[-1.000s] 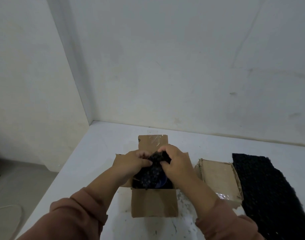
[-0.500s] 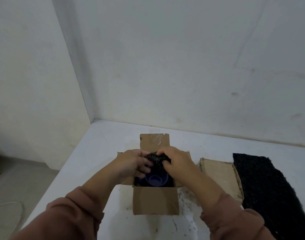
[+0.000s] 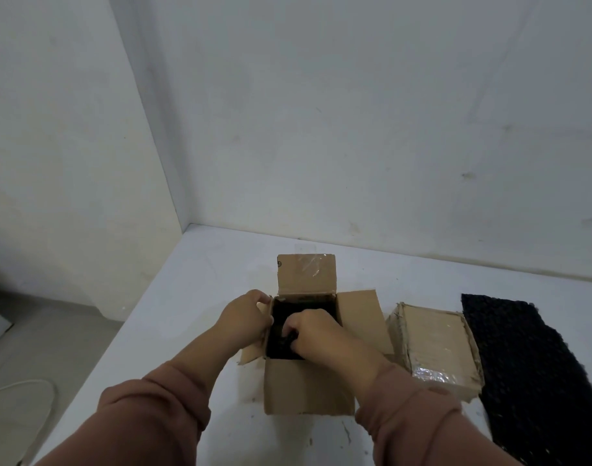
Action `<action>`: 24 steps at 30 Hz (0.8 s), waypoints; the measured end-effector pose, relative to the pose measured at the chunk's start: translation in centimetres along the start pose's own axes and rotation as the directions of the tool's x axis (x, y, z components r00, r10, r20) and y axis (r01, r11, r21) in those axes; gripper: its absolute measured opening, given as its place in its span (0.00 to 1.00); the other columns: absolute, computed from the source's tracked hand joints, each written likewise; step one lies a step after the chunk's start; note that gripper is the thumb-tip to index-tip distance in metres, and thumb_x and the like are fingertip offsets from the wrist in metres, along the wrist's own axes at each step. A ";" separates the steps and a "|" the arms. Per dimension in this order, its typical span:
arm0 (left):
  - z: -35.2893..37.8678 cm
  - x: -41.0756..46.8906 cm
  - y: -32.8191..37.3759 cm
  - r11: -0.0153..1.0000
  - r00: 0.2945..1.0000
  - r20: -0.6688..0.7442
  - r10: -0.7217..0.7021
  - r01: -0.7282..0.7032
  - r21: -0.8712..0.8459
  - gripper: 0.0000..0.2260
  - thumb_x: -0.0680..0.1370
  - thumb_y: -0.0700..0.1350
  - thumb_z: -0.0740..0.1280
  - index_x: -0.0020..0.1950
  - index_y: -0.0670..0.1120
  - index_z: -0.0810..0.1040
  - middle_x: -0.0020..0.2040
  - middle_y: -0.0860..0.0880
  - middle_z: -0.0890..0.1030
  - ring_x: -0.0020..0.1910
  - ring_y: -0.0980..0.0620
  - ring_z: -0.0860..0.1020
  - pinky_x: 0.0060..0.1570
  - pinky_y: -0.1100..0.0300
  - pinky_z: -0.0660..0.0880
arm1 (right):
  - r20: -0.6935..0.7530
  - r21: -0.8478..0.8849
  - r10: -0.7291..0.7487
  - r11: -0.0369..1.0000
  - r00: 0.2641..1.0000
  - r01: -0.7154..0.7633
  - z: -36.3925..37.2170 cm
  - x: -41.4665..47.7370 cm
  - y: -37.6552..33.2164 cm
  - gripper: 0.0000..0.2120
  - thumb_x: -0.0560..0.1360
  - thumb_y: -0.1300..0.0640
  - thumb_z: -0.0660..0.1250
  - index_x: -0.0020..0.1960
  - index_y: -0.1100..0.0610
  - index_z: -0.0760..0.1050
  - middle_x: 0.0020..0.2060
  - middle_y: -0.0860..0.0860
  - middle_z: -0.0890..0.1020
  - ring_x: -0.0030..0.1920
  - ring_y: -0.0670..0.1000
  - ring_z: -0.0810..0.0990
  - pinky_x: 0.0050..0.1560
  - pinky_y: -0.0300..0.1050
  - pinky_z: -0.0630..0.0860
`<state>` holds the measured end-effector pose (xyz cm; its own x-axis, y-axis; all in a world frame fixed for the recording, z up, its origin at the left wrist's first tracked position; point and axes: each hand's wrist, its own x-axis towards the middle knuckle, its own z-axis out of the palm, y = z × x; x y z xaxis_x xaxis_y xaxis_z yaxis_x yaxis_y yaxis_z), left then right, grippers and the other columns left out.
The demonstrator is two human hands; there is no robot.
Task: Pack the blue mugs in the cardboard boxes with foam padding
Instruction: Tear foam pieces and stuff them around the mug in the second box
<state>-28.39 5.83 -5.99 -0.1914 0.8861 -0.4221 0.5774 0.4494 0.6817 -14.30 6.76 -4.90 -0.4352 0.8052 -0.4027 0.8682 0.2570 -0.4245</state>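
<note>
An open cardboard box point(image 3: 308, 386) stands in the middle of the white table, all flaps folded outward. Black foam padding point(image 3: 289, 312) fills its inside. No blue mug shows; the foam and my hand cover the box's interior. My right hand point(image 3: 316, 334) is down inside the box, fingers curled into the foam at the middle. My left hand point(image 3: 245, 317) holds the box's left wall at the rim, fingers curled over the edge above the left flap.
A second cardboard box point(image 3: 435, 346), closed and taped, lies just right of the open one. A large black foam sheet point(image 3: 536, 368) lies at the far right. The table's left edge point(image 3: 126, 334) drops to the floor, where a white cable point(image 3: 22, 386) lies. Walls stand behind and left.
The blue mug seen inside the box half a second ago is now covered. My right hand has pushed the foam piece down into the box; my left hand has shifted to the box's left rim.
</note>
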 end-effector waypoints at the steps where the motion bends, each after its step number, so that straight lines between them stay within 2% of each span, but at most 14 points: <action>1: 0.0 -0.1 0.0 1.000 1.000 0.003 0.005 -0.005 0.003 0.16 0.75 0.39 0.64 0.61 0.48 0.72 0.38 0.44 0.80 0.37 0.43 0.82 0.46 0.48 0.81 | 0.030 -0.035 -0.013 0.999 0.999 0.014 0.2 0.1 -0.3 0.18 0.75 0.65 0.62 0.63 0.55 0.74 0.62 0.54 0.76 0.62 0.56 0.74 0.63 0.45 0.70; 4: 0.2 -0.2 0.2 0.999 1.000 -0.009 0.016 -0.015 0.039 0.15 0.75 0.38 0.63 0.62 0.48 0.71 0.39 0.44 0.80 0.35 0.44 0.81 0.44 0.51 0.81 | 0.122 -0.149 -0.006 0.988 0.993 0.025 1.5 0.9 -1.1 0.19 0.76 0.65 0.60 0.66 0.57 0.71 0.64 0.56 0.74 0.63 0.58 0.73 0.66 0.50 0.69; 6: 0.1 -0.2 0.2 0.998 1.000 -0.010 0.018 -0.017 0.053 0.16 0.75 0.38 0.63 0.62 0.48 0.71 0.38 0.44 0.80 0.34 0.45 0.81 0.44 0.52 0.80 | 0.084 -0.164 -0.021 0.986 0.996 0.034 1.9 0.8 -1.2 0.18 0.77 0.63 0.60 0.66 0.58 0.70 0.64 0.56 0.73 0.63 0.58 0.72 0.66 0.51 0.69; 9: 0.0 0.0 0.2 0.999 1.000 0.004 0.006 -0.006 0.046 0.16 0.75 0.38 0.63 0.62 0.48 0.71 0.38 0.43 0.81 0.36 0.43 0.82 0.45 0.49 0.81 | 0.022 0.006 -0.011 1.000 1.000 0.011 0.0 -0.1 -0.9 0.16 0.75 0.63 0.62 0.62 0.58 0.75 0.58 0.55 0.77 0.59 0.56 0.75 0.59 0.44 0.73; 11: 0.1 0.2 0.1 0.999 1.000 0.013 0.004 -0.005 0.041 0.16 0.75 0.38 0.63 0.62 0.47 0.71 0.38 0.42 0.81 0.36 0.42 0.82 0.46 0.47 0.81 | 0.000 0.075 -0.001 0.997 1.000 0.001 -1.0 -0.4 -0.7 0.13 0.75 0.63 0.63 0.58 0.58 0.78 0.57 0.54 0.79 0.57 0.54 0.77 0.53 0.40 0.71; 16: 0.4 0.3 0.4 0.988 0.999 -0.017 0.047 -0.045 0.145 0.13 0.76 0.39 0.61 0.60 0.47 0.71 0.43 0.41 0.83 0.41 0.42 0.83 0.46 0.50 0.81 | 0.162 -0.063 0.093 0.995 0.982 -0.084 0.6 1.0 -1.4 0.16 0.76 0.61 0.61 0.63 0.59 0.74 0.62 0.56 0.77 0.62 0.57 0.74 0.62 0.48 0.72; 18: 0.7 0.4 0.3 0.977 0.997 -0.038 0.071 -0.062 0.202 0.14 0.76 0.39 0.61 0.61 0.47 0.72 0.46 0.42 0.83 0.42 0.43 0.82 0.46 0.52 0.80 | 0.183 -0.046 0.162 0.987 0.970 -0.156 1.1 1.0 -1.4 0.18 0.77 0.61 0.61 0.67 0.58 0.71 0.65 0.55 0.74 0.65 0.57 0.72 0.65 0.48 0.69; 20: 1.0 0.7 0.3 0.961 0.993 -0.064 0.102 -0.082 0.265 0.14 0.76 0.39 0.61 0.62 0.46 0.72 0.49 0.43 0.82 0.42 0.47 0.79 0.46 0.55 0.79 | 0.056 0.084 0.121 0.989 0.991 -0.126 1.0 0.0 -0.6 0.14 0.77 0.60 0.60 0.62 0.59 0.75 0.61 0.56 0.77 0.61 0.56 0.75 0.59 0.44 0.70; 23: 1.1 0.8 0.6 0.919 0.986 -0.091 0.141 -0.096 0.382 0.10 0.77 0.41 0.61 0.58 0.45 0.74 0.52 0.45 0.81 0.42 0.50 0.76 0.43 0.60 0.75 | -0.120 0.102 0.066 0.993 0.991 -0.054 0.6 -3.1 1.2 0.14 0.79 0.57 0.59 0.61 0.57 0.76 0.62 0.53 0.77 0.62 0.53 0.73 0.60 0.41 0.69; 24: 1.1 0.8 0.7 0.895 0.980 -0.101 0.174 -0.114 0.432 0.08 0.77 0.42 0.61 0.54 0.45 0.74 0.53 0.45 0.80 0.42 0.50 0.75 0.43 0.60 0.75 | -0.197 0.132 0.052 0.991 0.979 -0.026 0.6 -3.9 2.0 0.13 0.79 0.57 0.58 0.61 0.55 0.76 0.62 0.52 0.77 0.61 0.51 0.73 0.57 0.39 0.69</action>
<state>-27.28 6.75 -6.51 -0.1677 0.9575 -0.2345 0.8814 0.2522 0.3995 -11.00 3.84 -4.72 -0.3345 0.9069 -0.2564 0.8400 0.1635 -0.5174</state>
